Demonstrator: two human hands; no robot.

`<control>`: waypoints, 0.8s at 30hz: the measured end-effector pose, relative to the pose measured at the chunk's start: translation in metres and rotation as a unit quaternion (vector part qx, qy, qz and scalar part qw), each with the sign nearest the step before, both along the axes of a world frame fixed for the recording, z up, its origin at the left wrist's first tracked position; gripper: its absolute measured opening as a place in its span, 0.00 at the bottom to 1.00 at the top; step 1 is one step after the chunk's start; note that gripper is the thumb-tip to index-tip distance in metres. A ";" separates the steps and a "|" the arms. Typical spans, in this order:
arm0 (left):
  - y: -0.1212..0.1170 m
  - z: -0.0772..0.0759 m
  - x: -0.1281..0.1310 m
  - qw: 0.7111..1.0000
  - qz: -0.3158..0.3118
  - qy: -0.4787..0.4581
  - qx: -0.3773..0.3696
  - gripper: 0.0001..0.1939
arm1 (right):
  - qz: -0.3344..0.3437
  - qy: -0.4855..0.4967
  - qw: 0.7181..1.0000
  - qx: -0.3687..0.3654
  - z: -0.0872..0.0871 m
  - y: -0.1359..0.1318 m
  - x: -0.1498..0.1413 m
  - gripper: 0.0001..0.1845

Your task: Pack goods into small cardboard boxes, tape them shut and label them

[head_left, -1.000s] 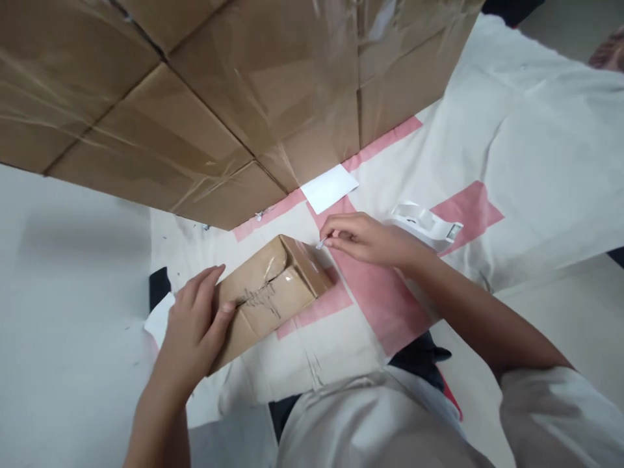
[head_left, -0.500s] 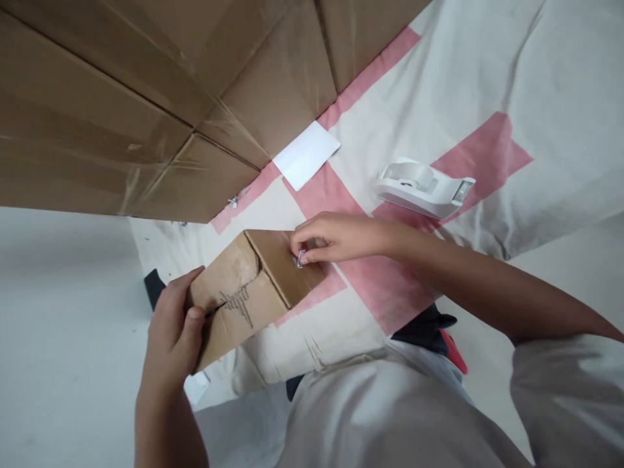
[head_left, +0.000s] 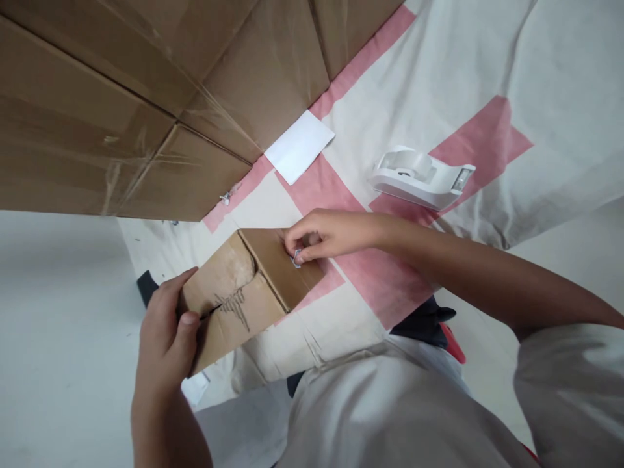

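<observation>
The small cardboard box [head_left: 234, 296] is held over the pink-and-white cloth [head_left: 370, 289], the left hand [head_left: 163, 331] gripping its left end, thumb on top and fingers along the far edge. At the box's right end face, the right hand [head_left: 334, 233] pinches a small pale scrap [head_left: 296, 259] between fingers and thumb. Beyond the box stand taped cartons [head_left: 258, 84]; to its right, a white tape dispenser [head_left: 416, 183]

Brown cardboard panels [head_left: 253, 91], seamed and crossed with clear tape [head_left: 209, 101], loom along one side of a rumpled white cloth [head_left: 565, 97] blocked in pink. A white sheet of paper [head_left: 299, 146] lies at their foot, small scraps [head_left: 225, 199] nearby. A white tape dispenser [head_left: 419, 179] sits farther right; a dark object [head_left: 146, 287], unidentifiable, shows at the cloth's left edge.
</observation>
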State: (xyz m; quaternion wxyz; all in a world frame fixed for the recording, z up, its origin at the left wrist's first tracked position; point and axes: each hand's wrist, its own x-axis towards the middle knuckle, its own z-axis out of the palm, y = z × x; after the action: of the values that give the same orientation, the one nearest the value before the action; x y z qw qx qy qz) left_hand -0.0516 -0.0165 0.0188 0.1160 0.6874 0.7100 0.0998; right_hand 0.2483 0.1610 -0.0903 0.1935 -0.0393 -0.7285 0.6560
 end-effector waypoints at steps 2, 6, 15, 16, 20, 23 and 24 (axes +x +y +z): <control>0.000 0.000 0.001 1.000 -0.003 0.006 0.000 0.31 | 0.002 -0.002 1.000 0.010 0.001 0.000 0.000 0.04; 0.001 0.002 0.002 0.999 -0.014 0.032 -0.004 0.32 | -0.010 -0.028 0.999 0.032 0.002 -0.002 0.001 0.04; 0.002 -0.001 0.000 1.000 -0.020 0.015 0.004 0.29 | -0.128 -0.071 0.988 0.044 0.004 0.006 0.015 0.36; 0.002 -0.001 0.000 1.000 -0.019 0.010 0.005 0.29 | -0.117 -0.056 0.991 0.042 0.005 0.005 0.016 0.39; 0.003 -0.001 0.003 1.000 -0.019 -0.001 0.013 0.28 | -0.062 -0.009 0.996 0.067 0.006 -0.017 0.010 0.65; 0.001 -0.003 0.000 0.999 -0.022 -0.005 0.049 0.29 | -0.093 0.002 0.991 0.100 0.012 -0.037 0.000 0.76; 0.000 -0.005 -0.003 0.997 -0.008 -0.007 0.079 0.30 | -0.113 0.000 0.988 0.105 0.018 -0.041 0.001 0.76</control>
State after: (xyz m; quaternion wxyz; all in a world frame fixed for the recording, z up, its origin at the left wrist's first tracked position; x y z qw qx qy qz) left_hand -0.0549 -0.0165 0.0134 0.0668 0.6992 0.6936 0.1595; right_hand 0.2489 0.1202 -0.0727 0.2688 -0.1006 -0.7845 0.5497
